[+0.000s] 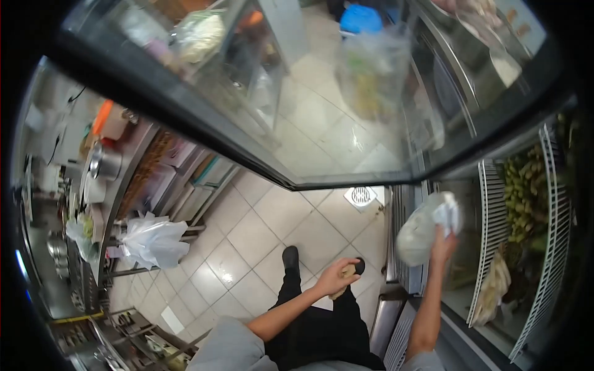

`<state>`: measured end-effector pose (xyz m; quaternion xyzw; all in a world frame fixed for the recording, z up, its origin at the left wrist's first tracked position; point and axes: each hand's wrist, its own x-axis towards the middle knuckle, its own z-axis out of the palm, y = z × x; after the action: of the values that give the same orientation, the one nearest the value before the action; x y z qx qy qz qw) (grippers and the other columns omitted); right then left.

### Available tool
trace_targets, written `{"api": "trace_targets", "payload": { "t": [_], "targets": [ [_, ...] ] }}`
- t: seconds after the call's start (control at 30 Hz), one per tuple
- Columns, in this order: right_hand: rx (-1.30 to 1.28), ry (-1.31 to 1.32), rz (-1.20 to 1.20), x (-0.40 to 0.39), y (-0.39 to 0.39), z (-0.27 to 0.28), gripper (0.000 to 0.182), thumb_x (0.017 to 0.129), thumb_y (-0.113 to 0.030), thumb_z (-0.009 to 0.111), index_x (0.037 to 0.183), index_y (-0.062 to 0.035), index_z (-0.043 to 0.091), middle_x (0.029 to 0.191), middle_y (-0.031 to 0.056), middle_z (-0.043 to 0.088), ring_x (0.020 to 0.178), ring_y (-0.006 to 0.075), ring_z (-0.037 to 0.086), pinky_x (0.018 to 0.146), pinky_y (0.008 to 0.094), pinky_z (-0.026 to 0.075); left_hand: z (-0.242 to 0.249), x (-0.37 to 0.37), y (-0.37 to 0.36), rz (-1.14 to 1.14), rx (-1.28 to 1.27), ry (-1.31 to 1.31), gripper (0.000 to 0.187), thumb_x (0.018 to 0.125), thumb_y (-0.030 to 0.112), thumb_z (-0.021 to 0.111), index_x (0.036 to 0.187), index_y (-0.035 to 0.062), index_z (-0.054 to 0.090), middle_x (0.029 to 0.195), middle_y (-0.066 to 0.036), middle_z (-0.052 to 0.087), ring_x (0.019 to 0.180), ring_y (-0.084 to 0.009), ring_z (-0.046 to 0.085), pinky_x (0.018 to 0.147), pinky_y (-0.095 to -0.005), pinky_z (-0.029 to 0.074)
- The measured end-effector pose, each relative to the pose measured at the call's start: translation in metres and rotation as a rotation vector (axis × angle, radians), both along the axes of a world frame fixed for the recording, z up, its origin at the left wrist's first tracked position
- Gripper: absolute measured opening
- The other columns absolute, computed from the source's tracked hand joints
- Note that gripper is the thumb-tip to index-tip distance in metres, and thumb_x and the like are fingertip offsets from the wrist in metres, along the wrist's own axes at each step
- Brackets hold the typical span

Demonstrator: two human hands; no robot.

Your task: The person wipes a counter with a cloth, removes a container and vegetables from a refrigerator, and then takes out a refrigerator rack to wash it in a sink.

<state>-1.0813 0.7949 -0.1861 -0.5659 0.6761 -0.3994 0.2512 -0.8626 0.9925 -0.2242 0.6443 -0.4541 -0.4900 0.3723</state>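
A plastic bag [427, 226], pale and bulging, is held up at the open front of a fridge [550, 247], level with the wire shelves [492, 229]. The right hand [444, 242] grips it at its bunched neck, the likely reason the full body of the bag hangs to one side of the fist rather than below it. The left hand [337, 276] is curled closed around a small brownish thing [348, 272] (too small to identify), kept low in front of the dark trousers. Inside the fridge, green produce [523, 191] fills the upper shelf and a long pale packet [495, 287] leans lower down. The glass door [260, 105] swings wide overhead, reflecting floor tiles. On the tiled floor sits a drain grate [360, 196]; to the left, a white bag [154, 241] hangs beside a cluttered steel counter [93, 204].
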Motion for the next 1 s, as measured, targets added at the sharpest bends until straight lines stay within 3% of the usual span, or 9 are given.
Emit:
{"api": "trace_targets", "payload": {
  "t": [0.07,0.17,0.27,0.4,0.63,0.73,0.77,0.97,1.0],
  "targets": [
    [0.101,-0.012,0.126,0.026,0.033,-0.009,0.03,0.077,-0.019,0.061,0.093,0.0061,0.057,0.08,0.0173,0.061,0.075,0.0228,0.056,0.069,0.0352,0.043,0.023,0.016,-0.01,-0.069,-0.241,-0.184,0.052,0.071,0.029,0.067,0.116,0.0118,0.047,0.119,-0.011,0.047,0.075,-0.0264,0.059,0.065,-0.0354,0.048],
    [0.248,-0.195,0.373,0.091,0.079,-0.017,0.029,0.075,-0.022,0.062,0.085,0.0053,0.06,0.066,0.0126,0.061,0.062,0.0146,0.056,0.057,0.0325,0.044,0.059,0.036,-0.013,-0.306,0.059,-0.385,0.096,0.064,0.034,0.071,0.137,0.0192,0.011,0.136,-0.016,0.025,0.09,-0.0347,0.056,0.067,-0.0431,0.048],
    [0.258,-0.199,0.617,0.198,0.137,0.032,0.028,0.076,-0.026,0.061,0.077,0.0018,0.06,0.059,0.0154,0.057,0.054,0.0193,0.054,0.051,0.0341,0.042,0.044,0.068,0.022,-0.114,0.141,-0.416,0.103,0.061,0.038,0.071,0.137,0.0156,0.005,0.136,-0.018,0.024,0.089,-0.0374,0.055,0.067,-0.0435,0.048],
    [0.187,-0.044,0.834,0.305,0.204,0.069,0.036,0.077,-0.035,0.059,0.072,0.0012,0.058,0.054,0.0165,0.053,0.049,0.0243,0.054,0.048,0.0356,0.042,0.089,0.151,0.088,0.231,0.36,-0.43,0.077,0.069,0.031,0.064,0.126,0.0031,0.021,0.124,-0.022,0.035,0.087,-0.0379,0.055,0.062,-0.0466,0.047],
    [-0.103,0.064,1.21,0.464,0.259,0.187,0.033,0.073,-0.036,0.062,0.065,-0.0042,0.055,0.05,0.0134,0.053,0.05,0.0303,0.055,0.047,0.0379,0.042,0.09,0.301,0.153,0.775,-0.405,-0.603,0.06,0.068,0.024,0.065,0.115,-0.0006,0.038,0.064,-0.012,0.054,0.061,-0.027,0.055,0.052,-0.0363,0.041],
    [-0.277,0.02,1.238,0.502,0.263,0.229,0.028,0.069,-0.03,0.066,0.064,-0.0049,0.054,0.052,0.0129,0.052,0.051,0.0299,0.055,0.048,0.0375,0.042,0.116,0.351,0.144,0.776,-0.303,-0.621,0.062,0.071,0.024,0.061,0.121,-0.0005,0.034,0.097,-0.019,0.055,0.08,-0.035,0.057,0.062,-0.042,0.046],
    [-0.324,0.0,1.273,0.513,0.264,0.241,0.026,0.068,-0.028,0.067,0.065,-0.005,0.054,0.054,0.0132,0.053,0.052,0.0299,0.055,0.049,0.0372,0.042,0.228,0.353,0.133,0.922,-0.586,-0.623,0.064,0.069,0.023,0.062,0.123,0.0012,0.035,0.091,-0.015,0.059,0.079,-0.031,0.059,0.065,-0.0361,0.046],
    [-0.502,-0.104,1.356,0.569,0.222,0.275,0.023,0.068,-0.026,0.066,0.07,-0.0054,0.056,0.058,0.0114,0.055,0.055,0.0296,0.055,0.053,0.0381,0.043,0.228,0.439,0.115,0.864,-0.646,-0.453,0.029,0.069,0.017,0.063,0.095,0.0037,0.06,0.076,-0.01,0.062,0.068,-0.0177,0.058,0.065,-0.0285,0.045],
    [-0.515,-0.104,1.436,0.573,0.205,0.28,0.028,0.067,-0.027,0.068,0.082,-0.0055,0.058,0.078,0.0146,0.055,0.073,0.0305,0.054,0.065,0.0377,0.043,0.224,0.454,0.114,0.899,-0.706,-0.412,0.02,0.071,0.014,0.062,0.087,0.0026,0.062,0.075,-0.01,0.062,0.066,-0.0147,0.056,0.064,-0.0278,0.045]
  ]
}}
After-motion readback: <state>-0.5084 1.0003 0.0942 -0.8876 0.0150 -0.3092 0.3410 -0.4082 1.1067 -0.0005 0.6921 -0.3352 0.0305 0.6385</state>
